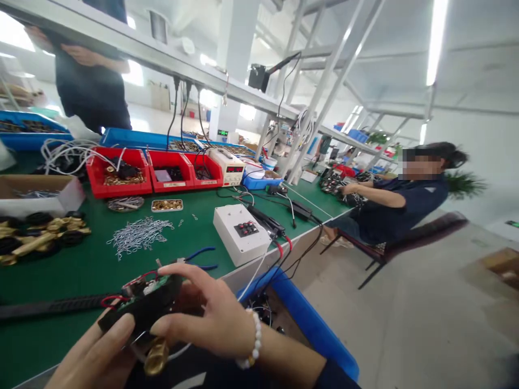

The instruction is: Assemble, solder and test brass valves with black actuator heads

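Observation:
Both my hands grip one black device with an exposed circuit board [148,302], held over the front edge of the green bench. Red wires show at its upper left, and a brass fitting [156,356] sticks out below. My left hand [101,346] holds it from the lower left, thumb on the black casing. My right hand [211,310] closes round its right side, fingers on top and thumb near the brass fitting. Just beyond lie blue-handled pliers [203,258] and a pile of small metal clips [140,235].
Red bins [119,175] of parts line the bench's back, beside a power supply [229,167]. A white switch box [239,232] stands to the right. Below the edge is a blue crate [300,313]. Brass parts [40,237] lie left. A seated co-worker [405,202] handles parts farther right.

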`<state>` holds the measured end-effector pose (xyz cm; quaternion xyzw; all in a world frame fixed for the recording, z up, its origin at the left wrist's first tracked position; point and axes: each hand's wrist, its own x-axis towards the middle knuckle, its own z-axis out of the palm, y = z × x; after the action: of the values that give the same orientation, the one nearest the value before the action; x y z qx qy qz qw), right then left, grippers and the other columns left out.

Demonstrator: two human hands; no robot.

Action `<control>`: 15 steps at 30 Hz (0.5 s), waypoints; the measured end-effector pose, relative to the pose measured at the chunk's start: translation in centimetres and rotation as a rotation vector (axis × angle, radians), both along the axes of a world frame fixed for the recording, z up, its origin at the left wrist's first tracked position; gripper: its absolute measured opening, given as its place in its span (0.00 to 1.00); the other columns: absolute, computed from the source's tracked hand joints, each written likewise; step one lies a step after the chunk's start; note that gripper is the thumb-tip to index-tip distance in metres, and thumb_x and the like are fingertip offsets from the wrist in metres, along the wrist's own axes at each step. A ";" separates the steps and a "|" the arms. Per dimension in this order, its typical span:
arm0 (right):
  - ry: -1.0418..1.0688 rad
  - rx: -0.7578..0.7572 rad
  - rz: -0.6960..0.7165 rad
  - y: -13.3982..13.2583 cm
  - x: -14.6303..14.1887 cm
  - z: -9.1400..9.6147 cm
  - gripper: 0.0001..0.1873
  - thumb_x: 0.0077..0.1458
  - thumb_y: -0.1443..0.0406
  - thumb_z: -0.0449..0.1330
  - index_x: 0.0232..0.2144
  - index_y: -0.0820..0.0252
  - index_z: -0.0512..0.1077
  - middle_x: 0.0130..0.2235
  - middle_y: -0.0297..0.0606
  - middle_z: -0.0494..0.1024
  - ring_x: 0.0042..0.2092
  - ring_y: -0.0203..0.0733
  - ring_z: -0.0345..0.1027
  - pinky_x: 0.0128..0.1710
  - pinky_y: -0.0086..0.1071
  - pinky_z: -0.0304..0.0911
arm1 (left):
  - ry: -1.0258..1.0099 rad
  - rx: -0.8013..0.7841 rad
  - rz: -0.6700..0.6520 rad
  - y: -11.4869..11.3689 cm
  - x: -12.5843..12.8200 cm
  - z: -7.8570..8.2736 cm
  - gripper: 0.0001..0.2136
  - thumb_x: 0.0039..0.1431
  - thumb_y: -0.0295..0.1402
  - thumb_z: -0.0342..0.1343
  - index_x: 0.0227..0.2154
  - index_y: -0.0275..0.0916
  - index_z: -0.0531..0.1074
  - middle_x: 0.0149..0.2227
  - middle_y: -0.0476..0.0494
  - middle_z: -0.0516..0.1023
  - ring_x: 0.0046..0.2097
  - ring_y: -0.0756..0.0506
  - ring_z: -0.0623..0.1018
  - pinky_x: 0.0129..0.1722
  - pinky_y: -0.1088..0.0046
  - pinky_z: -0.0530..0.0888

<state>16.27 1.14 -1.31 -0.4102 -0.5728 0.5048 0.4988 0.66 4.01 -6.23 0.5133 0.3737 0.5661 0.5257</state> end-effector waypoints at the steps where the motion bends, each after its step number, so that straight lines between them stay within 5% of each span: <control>1: -0.168 0.043 0.007 0.9 1.1 0.8 0.28 0.48 0.52 0.70 0.51 0.50 0.72 0.37 0.33 0.80 0.38 0.41 0.77 0.43 0.36 0.71 | -0.029 -0.133 -0.041 0.1 -0.1 0.2 0.11 0.61 0.43 0.56 0.42 0.53 0.80 0.37 0.50 0.85 0.39 0.34 0.84 0.29 0.58 0.85; 4: -0.517 0.243 -0.299 5.7 6.4 2.9 0.13 0.55 0.55 0.64 0.40 0.54 0.77 0.37 0.34 0.81 0.40 0.40 0.75 0.47 0.37 0.69 | -0.183 -0.471 -0.120 1.0 -0.6 0.6 0.15 0.56 0.46 0.62 0.45 0.49 0.78 0.40 0.47 0.85 0.36 0.38 0.84 0.28 0.65 0.84; 7: -0.787 0.253 -0.573 12.2 12.8 3.0 0.09 0.54 0.62 0.64 0.37 0.60 0.77 0.39 0.38 0.81 0.43 0.41 0.74 0.52 0.40 0.64 | -0.278 -0.527 -0.126 1.9 -0.9 0.6 0.20 0.55 0.49 0.62 0.43 0.40 0.78 0.38 0.41 0.84 0.34 0.39 0.84 0.27 0.69 0.83; 11: -0.835 0.032 -0.399 18.3 18.4 0.5 0.14 0.45 0.61 0.68 0.34 0.65 0.78 0.33 0.39 0.80 0.37 0.41 0.73 0.44 0.40 0.67 | -0.309 -0.471 -0.159 2.2 -0.3 1.1 0.22 0.55 0.50 0.62 0.43 0.36 0.78 0.38 0.36 0.84 0.36 0.38 0.83 0.28 0.68 0.81; 15: -0.835 -0.027 -0.278 19.8 20.1 -1.3 0.21 0.39 0.53 0.70 0.33 0.62 0.80 0.29 0.37 0.79 0.32 0.40 0.70 0.37 0.37 0.66 | -0.319 -0.561 -0.201 2.0 0.5 2.6 0.25 0.57 0.53 0.60 0.44 0.33 0.77 0.36 0.36 0.83 0.37 0.39 0.83 0.32 0.69 0.79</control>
<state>36.41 20.94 -2.58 -0.6588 -0.6578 0.2314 0.2825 1.13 5.98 -3.67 0.2879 0.3757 0.4597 0.7514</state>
